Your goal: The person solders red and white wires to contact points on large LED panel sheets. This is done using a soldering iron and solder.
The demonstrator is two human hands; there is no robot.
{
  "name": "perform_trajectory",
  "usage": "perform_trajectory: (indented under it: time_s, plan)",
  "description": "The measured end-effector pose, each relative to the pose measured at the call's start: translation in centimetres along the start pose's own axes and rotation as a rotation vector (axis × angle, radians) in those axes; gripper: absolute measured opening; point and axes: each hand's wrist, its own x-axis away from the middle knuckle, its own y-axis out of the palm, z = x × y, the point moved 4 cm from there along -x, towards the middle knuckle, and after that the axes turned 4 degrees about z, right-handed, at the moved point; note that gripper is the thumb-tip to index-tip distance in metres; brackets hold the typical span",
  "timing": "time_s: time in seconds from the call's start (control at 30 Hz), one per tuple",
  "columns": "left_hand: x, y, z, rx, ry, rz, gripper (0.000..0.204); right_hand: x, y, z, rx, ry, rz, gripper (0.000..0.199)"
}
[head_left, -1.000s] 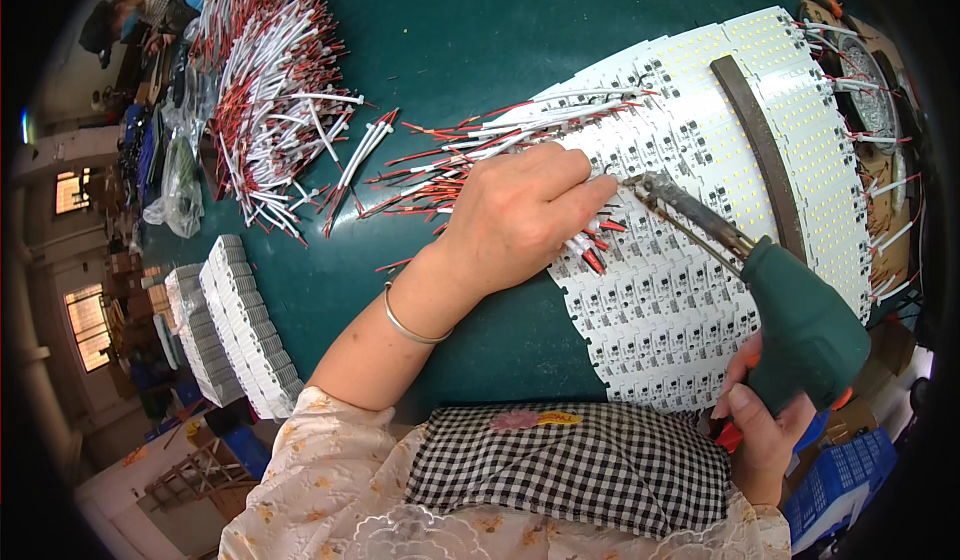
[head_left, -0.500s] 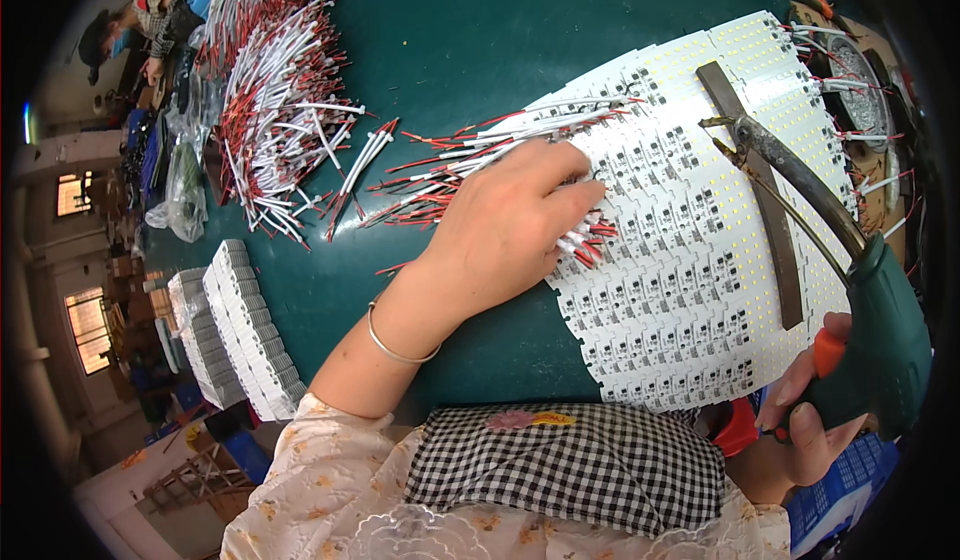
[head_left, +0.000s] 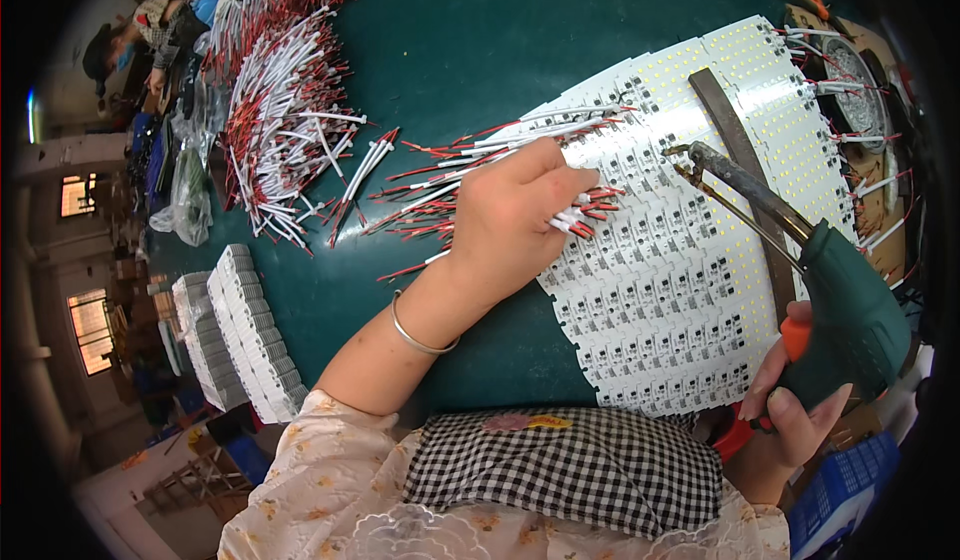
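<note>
My left hand (head_left: pixel 512 215) is closed around a bunch of short white wires (head_left: pixel 573 223) with red ends, and their tips poke out past the thumb. It hovers over the left part of a sheet of white LED circuit boards (head_left: pixel 655 305), which carries rows of small black parts and yellow LEDs. More wires (head_left: pixel 425 198) lie fanned out beside and behind this hand, some resting on the boards. In my right hand (head_left: pixel 795 410) is a green soldering gun (head_left: pixel 850 305) with an orange trigger. Its tip points left, above the boards and apart from the wires.
A dark flat bar (head_left: pixel 735 130) lies across the boards. Large heaps of red and white wires (head_left: pixel 285 125) cover the table's far left. Stacked white pieces (head_left: pixel 250 325) stand at the left edge. At the right sits a round metal dish (head_left: pixel 855 85). Another person (head_left: pixel 150 35) works at the far left.
The soldering gun and my right hand have moved left and its tip is lower over the boards. My left hand has turned slightly, and the bunched wire ends have shifted up and left.
</note>
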Motion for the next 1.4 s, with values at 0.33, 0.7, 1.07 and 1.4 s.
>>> perform_trajectory:
  time_s: [0.33,0.7,1.07,1.4]
  plan:
    - [-0.1,0.2,0.4,-0.182,0.065,0.047,0.043,-0.3,0.6,0.7,0.055,-0.068,-0.045,0.074]
    - [-0.1,0.2,0.1,-0.119,0.106,-0.023,0.043,-0.1,1.2,0.8,0.076,-0.004,-0.028,0.074]
    - [-0.4,0.4,-0.6,-0.088,0.052,-0.075,0.043,-0.1,2.0,0.8,0.083,0.121,-0.120,0.063]
    - [-0.1,0.6,-0.2,-0.192,0.126,-0.039,0.041,-0.2,2.2,1.3,0.086,0.093,-0.067,0.065]
